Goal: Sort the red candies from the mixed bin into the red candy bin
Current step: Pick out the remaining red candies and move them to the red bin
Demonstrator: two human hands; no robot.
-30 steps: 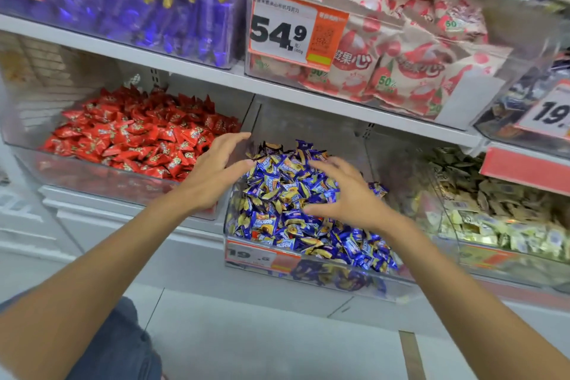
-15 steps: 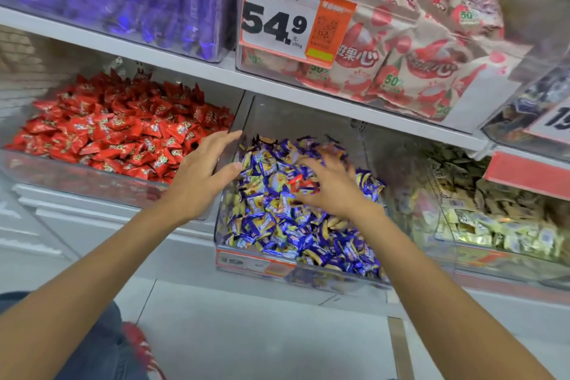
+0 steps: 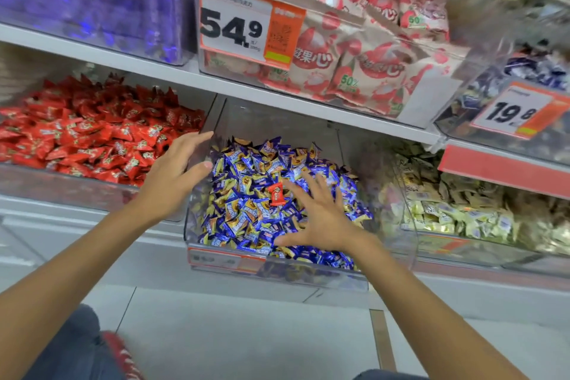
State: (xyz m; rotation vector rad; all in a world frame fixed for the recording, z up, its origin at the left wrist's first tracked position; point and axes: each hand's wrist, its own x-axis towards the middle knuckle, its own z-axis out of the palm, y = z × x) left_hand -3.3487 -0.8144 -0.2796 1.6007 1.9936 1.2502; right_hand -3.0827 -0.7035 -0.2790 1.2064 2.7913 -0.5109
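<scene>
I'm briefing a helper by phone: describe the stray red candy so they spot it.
Find the middle bin in the lower row, heaped with blue-and-gold candies. Just left of the right hand lies the red candy, the only red wrapper there.

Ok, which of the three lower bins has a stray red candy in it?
The middle bin, full of blue-and-yellow candies: one red candy lies on top, by the right hand. The left bin holds only red, the right one pale wrappers.

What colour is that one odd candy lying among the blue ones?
The odd candy is red; the head view shows it best.
</scene>
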